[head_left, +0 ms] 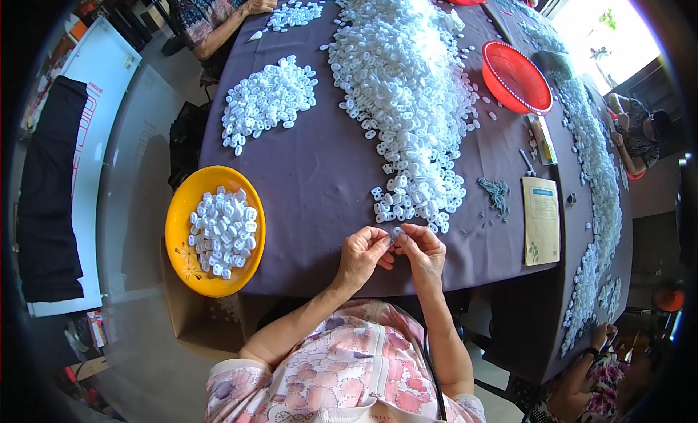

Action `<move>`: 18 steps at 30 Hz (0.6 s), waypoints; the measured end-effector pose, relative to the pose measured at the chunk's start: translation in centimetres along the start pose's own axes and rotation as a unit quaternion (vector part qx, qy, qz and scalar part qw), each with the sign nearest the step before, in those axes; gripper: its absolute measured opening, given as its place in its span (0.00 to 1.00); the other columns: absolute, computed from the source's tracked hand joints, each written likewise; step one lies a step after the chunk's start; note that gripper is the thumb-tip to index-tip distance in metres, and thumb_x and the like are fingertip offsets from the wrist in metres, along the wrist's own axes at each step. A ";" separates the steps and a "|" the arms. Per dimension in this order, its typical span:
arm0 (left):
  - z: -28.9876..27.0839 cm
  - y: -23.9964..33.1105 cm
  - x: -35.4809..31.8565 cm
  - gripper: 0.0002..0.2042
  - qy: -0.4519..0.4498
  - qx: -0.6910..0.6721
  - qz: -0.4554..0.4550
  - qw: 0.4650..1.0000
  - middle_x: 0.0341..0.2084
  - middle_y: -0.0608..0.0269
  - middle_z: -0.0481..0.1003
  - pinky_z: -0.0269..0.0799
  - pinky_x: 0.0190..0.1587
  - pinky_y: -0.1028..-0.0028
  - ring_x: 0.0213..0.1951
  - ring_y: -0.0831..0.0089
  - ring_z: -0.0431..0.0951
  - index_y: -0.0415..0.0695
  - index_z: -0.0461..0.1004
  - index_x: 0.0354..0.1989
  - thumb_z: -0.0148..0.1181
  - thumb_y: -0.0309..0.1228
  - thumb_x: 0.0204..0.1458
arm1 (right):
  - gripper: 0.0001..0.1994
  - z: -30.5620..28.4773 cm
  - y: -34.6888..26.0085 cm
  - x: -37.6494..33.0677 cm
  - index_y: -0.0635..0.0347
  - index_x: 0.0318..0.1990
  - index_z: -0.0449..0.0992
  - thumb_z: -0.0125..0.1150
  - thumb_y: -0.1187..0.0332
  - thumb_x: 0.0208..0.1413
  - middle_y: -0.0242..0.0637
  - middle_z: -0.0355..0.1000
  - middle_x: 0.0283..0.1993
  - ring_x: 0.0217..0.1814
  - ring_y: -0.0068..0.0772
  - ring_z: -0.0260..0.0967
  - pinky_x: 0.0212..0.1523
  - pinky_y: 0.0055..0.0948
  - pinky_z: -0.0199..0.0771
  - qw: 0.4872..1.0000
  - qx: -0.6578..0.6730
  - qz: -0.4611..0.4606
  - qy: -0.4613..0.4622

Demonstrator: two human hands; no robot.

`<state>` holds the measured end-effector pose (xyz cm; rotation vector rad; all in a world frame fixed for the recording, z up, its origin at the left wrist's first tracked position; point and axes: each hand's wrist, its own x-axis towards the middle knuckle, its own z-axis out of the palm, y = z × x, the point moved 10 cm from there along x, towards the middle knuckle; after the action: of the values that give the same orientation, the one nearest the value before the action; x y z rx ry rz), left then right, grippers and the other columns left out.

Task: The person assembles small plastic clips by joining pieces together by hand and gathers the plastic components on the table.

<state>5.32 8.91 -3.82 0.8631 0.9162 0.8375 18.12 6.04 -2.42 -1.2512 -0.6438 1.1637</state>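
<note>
Two hands met at the table's near edge: the left hand [361, 254] and right hand [424, 253] pinched together on one small white plastic piece [397, 232], at six o'clock from the big white heap [407, 96]. Loosened fingertips would likely have dropped it off the purple table [313, 176].

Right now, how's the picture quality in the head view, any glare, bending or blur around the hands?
Head view: the window at upper right is blown out to white; the purple table edge bows with fisheye bending, and the corners go black. The left hand and right hand are sharp, but the small white piece between their fingers is too tiny to resolve.
</note>
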 end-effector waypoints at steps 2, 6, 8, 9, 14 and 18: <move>0.0 0.0 0.0 0.07 0.000 -0.001 -0.003 1.000 0.25 0.60 0.76 0.75 0.25 0.79 0.22 0.77 0.76 0.36 0.71 0.34 0.54 0.28 0.56 | 0.07 -0.1 0.1 0.0 0.65 0.40 0.76 0.60 0.77 0.52 0.32 0.75 0.31 0.30 0.19 0.72 0.31 0.17 0.74 1.000 -0.002 0.002 0.001; 0.0 -0.2 0.0 0.07 0.002 -0.003 -0.008 1.000 0.25 0.60 0.76 0.75 0.25 0.80 0.22 0.77 0.76 0.36 0.71 0.34 0.54 0.29 0.56 | 0.07 -0.2 0.2 0.1 0.65 0.39 0.77 0.60 0.77 0.53 0.33 0.75 0.31 0.29 0.19 0.72 0.31 0.17 0.74 1.000 -0.010 0.003 0.003; -0.1 -0.3 0.0 0.07 0.004 -0.004 -0.009 1.000 0.25 0.60 0.76 0.75 0.25 0.80 0.22 0.77 0.76 0.36 0.71 0.34 0.54 0.29 0.56 | 0.07 -0.2 0.2 0.0 0.65 0.39 0.77 0.60 0.77 0.53 0.33 0.76 0.31 0.29 0.19 0.72 0.31 0.17 0.74 1.000 -0.014 0.002 0.003; 0.0 -0.3 0.0 0.07 0.006 0.000 -0.011 1.000 0.25 0.60 0.76 0.75 0.25 0.80 0.22 0.77 0.76 0.36 0.71 0.34 0.54 0.29 0.56 | 0.07 -0.2 0.1 0.0 0.65 0.39 0.77 0.60 0.77 0.53 0.33 0.76 0.31 0.28 0.19 0.72 0.31 0.17 0.74 1.000 -0.018 0.002 0.003; 0.0 -0.3 0.2 0.07 0.000 0.003 -0.015 1.000 0.25 0.60 0.76 0.75 0.24 0.79 0.22 0.77 0.76 0.36 0.71 0.34 0.54 0.29 0.56 | 0.06 -0.1 0.1 0.0 0.65 0.39 0.77 0.59 0.77 0.53 0.33 0.76 0.31 0.29 0.19 0.72 0.31 0.17 0.73 1.000 -0.011 0.000 0.001; 0.0 -0.4 0.2 0.06 0.005 0.005 -0.013 1.000 0.24 0.60 0.76 0.75 0.23 0.79 0.21 0.78 0.76 0.36 0.71 0.33 0.52 0.27 0.56 | 0.06 -0.1 0.2 0.0 0.65 0.39 0.77 0.59 0.77 0.53 0.32 0.75 0.31 0.29 0.18 0.71 0.31 0.17 0.72 1.000 -0.025 0.002 0.000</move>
<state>5.49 8.96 -4.22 0.8551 0.9391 0.8147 18.16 6.00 -2.60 -1.2945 -0.6739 1.1570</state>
